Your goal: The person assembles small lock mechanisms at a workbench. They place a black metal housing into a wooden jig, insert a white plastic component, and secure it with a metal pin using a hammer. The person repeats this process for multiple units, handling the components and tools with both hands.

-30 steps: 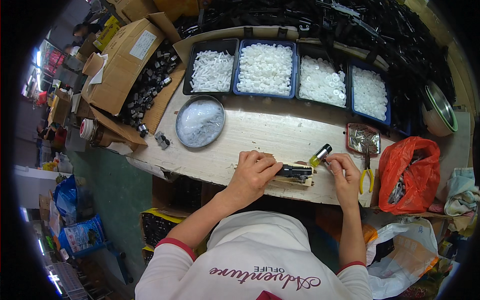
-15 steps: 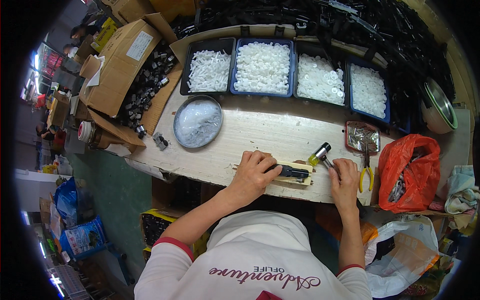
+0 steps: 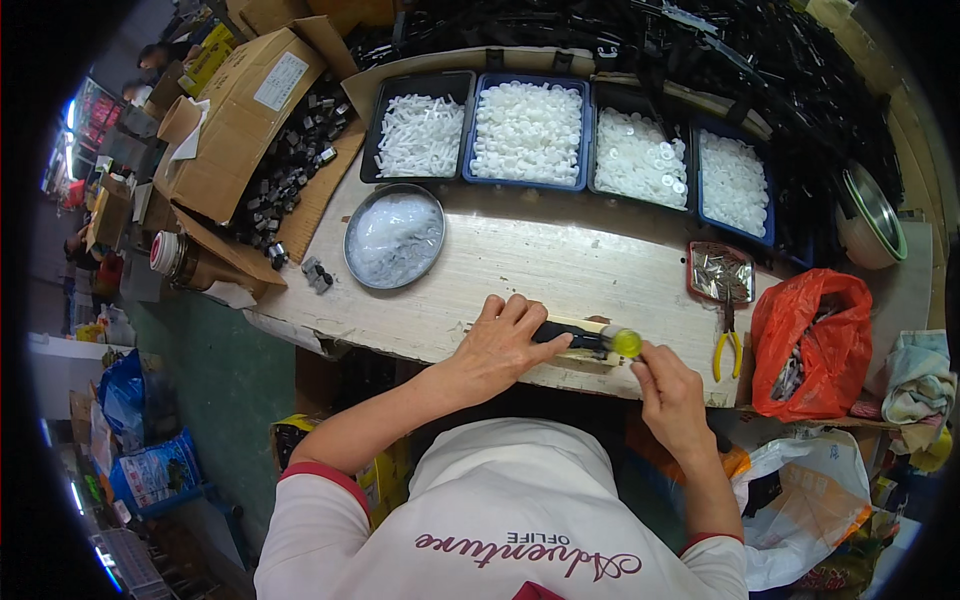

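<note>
My left hand (image 3: 500, 343) is closed over a black elongated part (image 3: 580, 338), pressing it onto a pale wooden block (image 3: 606, 362) near the table's front edge. In my right hand (image 3: 676, 392) is a small mallet (image 3: 627, 344) with a yellow see-through face. Its head is over the right end of the black part; whether they touch I cannot tell. Most of the mallet's handle is hidden by my fingers. Right of that hand lie yellow-handled pliers (image 3: 728, 356), next to a red tray (image 3: 691, 272) of small metal pins.
Four bins of white plastic parts, among them a blue bin (image 3: 588, 140), line the back. A round metal dish (image 3: 352, 268) stands left of centre. A cardboard box (image 3: 235, 130) with dark metal parts is at left, a red plastic bag (image 3: 770, 345) at right. Black parts pile up behind.
My right hand has picked up the mallet from the table and swung its head left over the end of the black part. The left hand stays on that part.
</note>
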`<state>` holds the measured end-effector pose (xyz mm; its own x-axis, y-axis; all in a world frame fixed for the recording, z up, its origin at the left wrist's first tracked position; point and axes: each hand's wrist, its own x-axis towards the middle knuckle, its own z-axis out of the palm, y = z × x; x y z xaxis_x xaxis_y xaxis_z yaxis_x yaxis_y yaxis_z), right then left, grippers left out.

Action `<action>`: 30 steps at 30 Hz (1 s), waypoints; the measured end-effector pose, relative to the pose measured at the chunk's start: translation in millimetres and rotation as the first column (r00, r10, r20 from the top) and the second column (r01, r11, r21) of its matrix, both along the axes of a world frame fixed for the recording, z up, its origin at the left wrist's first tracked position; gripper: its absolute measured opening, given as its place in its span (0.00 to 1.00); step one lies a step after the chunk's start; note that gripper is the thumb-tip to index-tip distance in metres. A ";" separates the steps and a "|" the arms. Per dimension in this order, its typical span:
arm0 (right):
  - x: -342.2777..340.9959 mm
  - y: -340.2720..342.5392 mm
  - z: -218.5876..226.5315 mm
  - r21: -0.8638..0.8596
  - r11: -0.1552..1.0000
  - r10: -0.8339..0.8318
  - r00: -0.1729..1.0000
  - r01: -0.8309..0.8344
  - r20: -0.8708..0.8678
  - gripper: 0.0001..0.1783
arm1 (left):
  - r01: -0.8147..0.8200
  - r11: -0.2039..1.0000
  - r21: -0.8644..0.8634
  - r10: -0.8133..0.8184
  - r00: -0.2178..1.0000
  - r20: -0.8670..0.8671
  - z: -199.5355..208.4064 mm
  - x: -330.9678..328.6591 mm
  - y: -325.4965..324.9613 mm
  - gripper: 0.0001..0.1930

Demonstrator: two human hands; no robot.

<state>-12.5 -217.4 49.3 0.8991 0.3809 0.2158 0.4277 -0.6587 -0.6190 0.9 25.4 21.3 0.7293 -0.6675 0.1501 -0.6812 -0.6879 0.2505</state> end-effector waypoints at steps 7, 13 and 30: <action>-6.3 14.5 32.8 -0.101 0.992 -0.060 0.987 0.075 0.147 0.12 | 0.049 0.994 0.095 -0.051 0.999 0.020 1.2 3.7 1.5 0.23; -1.6 24.0 25.6 -0.301 0.953 0.012 0.997 0.013 0.080 0.07 | 0.065 0.992 0.113 -0.067 0.998 0.018 5.8 1.5 0.3 0.21; 18.7 49.1 17.9 -0.215 0.976 0.040 0.998 -0.028 0.051 0.08 | -0.249 0.912 -0.325 0.183 0.958 -0.220 -2.3 9.0 1.2 0.34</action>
<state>6.2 -168.3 67.2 0.8738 0.4539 0.1748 0.4817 -0.7579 -0.4400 10.0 26.6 19.0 0.8864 -0.4203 0.1940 -0.4455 -0.6608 0.6040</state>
